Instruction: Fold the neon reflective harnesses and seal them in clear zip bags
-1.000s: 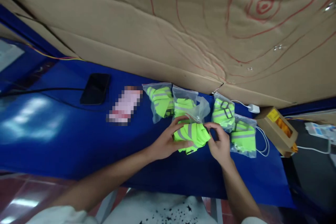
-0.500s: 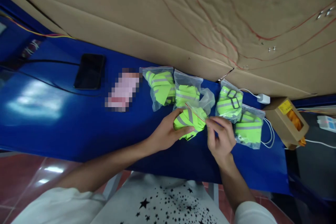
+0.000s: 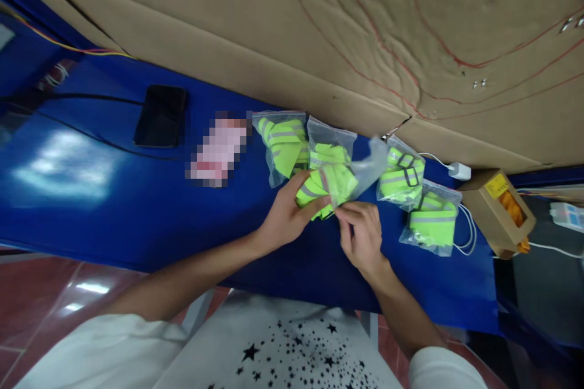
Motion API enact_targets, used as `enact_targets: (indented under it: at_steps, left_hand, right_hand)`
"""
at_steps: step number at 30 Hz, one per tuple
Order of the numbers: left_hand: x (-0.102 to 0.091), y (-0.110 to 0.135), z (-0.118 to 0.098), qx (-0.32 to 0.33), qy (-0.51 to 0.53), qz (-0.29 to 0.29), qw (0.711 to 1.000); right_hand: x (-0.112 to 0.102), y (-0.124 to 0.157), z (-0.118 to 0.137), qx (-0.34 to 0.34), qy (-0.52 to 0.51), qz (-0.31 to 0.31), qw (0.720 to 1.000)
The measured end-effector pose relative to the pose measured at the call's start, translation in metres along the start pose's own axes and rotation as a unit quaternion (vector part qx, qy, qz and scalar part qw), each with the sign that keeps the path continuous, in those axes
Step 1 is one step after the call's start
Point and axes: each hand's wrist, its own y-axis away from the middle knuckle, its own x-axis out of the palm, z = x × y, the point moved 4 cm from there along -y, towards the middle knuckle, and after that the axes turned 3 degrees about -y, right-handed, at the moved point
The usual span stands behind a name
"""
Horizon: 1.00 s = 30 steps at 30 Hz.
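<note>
A folded neon-yellow reflective strap bundle (image 3: pixel 314 189) with grey stripes is gripped by my left hand (image 3: pixel 285 219), thumb across its front. A clear plastic bag (image 3: pixel 365 167) covers the right part of the bundle and trails off to the upper right. My right hand (image 3: pixel 362 234) pinches the bag's edge at the bundle's lower right. Just behind lie two bagged bundles, one at the left (image 3: pixel 285 143) and one partly hidden by the held bundle (image 3: pixel 331 143). To the right are two more, one with black buckles (image 3: pixel 401 176) and one nearer me (image 3: pixel 433 219).
A black phone (image 3: pixel 160 115) and a blurred-out pink item (image 3: pixel 219 149) lie left on the blue table (image 3: pixel 191 213). At the right stand a white charger (image 3: pixel 459 171) with cable and a cardboard box (image 3: pixel 495 209) holding something orange. A brown cardboard panel (image 3: pixel 228 42) rises behind.
The bag has been drawn further over the bundle, its loose end now stretching to the upper right. My right hand has moved left and my left hand slightly up and left.
</note>
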Motion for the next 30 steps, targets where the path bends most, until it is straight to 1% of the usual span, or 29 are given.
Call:
enact_targets:
  at_steps: [2, 3, 5, 6, 8, 10, 13, 15, 16, 17, 18, 19, 21, 23, 24, 25, 27, 28, 29, 30]
  left_hand:
    - [0.000, 0.000, -0.004, 0.068, -0.090, 0.027, 0.993]
    - [0.001, 0.000, -0.006, 0.098, -0.120, 0.038, 0.987]
    - [0.003, 0.002, -0.007, 0.134, -0.166, 0.057, 0.975]
    - [0.004, 0.003, -0.008, 0.142, -0.188, 0.068, 0.969]
    - [0.007, 0.005, -0.007, 0.140, -0.221, 0.085, 0.961]
    - [0.008, 0.006, -0.006, 0.127, -0.232, 0.095, 0.960]
    - [0.009, 0.005, -0.002, 0.100, -0.217, 0.113, 0.964]
    - [0.009, 0.003, 0.000, 0.090, -0.193, 0.113, 0.971]
    - [0.008, 0.002, 0.001, 0.087, -0.182, 0.105, 0.974]
    - [0.007, 0.001, 0.001, 0.083, -0.173, 0.094, 0.977]
    - [0.006, 0.000, 0.001, 0.080, -0.166, 0.082, 0.979]
    - [0.005, -0.001, 0.000, 0.079, -0.162, 0.072, 0.981]
    - [0.004, -0.001, -0.005, 0.084, -0.139, 0.076, 0.984]
    - [0.005, 0.001, -0.011, 0.085, -0.071, 0.113, 0.987]
    - [0.007, 0.002, -0.013, 0.075, -0.027, 0.133, 0.988]
    - [0.008, 0.004, -0.014, 0.058, 0.017, 0.146, 0.987]
    - [0.009, 0.008, -0.012, 0.026, 0.081, 0.139, 0.987]
    - [0.009, 0.011, -0.010, 0.018, 0.097, 0.124, 0.987]
    - [0.010, 0.013, -0.007, 0.018, 0.104, 0.107, 0.989]
    - [0.010, 0.014, -0.005, 0.023, 0.101, 0.093, 0.990]
  right_hand:
    - [0.000, 0.000, 0.002, 0.011, -0.001, 0.006, 1.000]
    - [-0.001, 0.000, 0.001, 0.027, -0.001, -0.004, 1.000]
    - [-0.006, 0.000, -0.001, 0.060, 0.006, -0.033, 0.998]
    - [-0.008, 0.000, -0.002, 0.065, 0.014, -0.041, 0.997]
    - [-0.010, 0.000, -0.001, 0.050, 0.029, -0.040, 0.998]
    - [-0.009, -0.001, 0.003, 0.017, 0.040, -0.022, 0.999]
    - [-0.002, -0.003, 0.014, -0.029, 0.034, 0.018, 0.999]
    - [0.003, -0.005, 0.021, -0.054, 0.019, 0.057, 0.997]
    - [0.004, -0.006, 0.023, -0.062, 0.008, 0.067, 0.996]
    - [0.003, -0.006, 0.024, -0.064, -0.001, 0.065, 0.996]
    - [0.000, -0.006, 0.022, -0.060, -0.004, 0.047, 0.997]
    - [-0.004, -0.005, 0.020, -0.052, 0.004, 0.015, 0.999]
    - [-0.013, -0.003, 0.014, -0.035, 0.044, -0.046, 0.997]
    - [-0.017, 0.001, 0.007, -0.004, 0.073, -0.082, 0.994]
    - [-0.017, 0.002, 0.003, 0.020, 0.064, -0.102, 0.993]
    - [-0.017, 0.004, -0.001, 0.052, 0.034, -0.129, 0.990]
    - [-0.013, 0.007, -0.009, 0.136, -0.072, -0.180, 0.972]
    - [-0.008, 0.008, -0.012, 0.174, -0.141, -0.180, 0.958]
    - [-0.001, 0.009, -0.014, 0.206, -0.210, -0.157, 0.943]
    - [0.007, 0.009, -0.014, 0.231, -0.271, -0.120, 0.927]
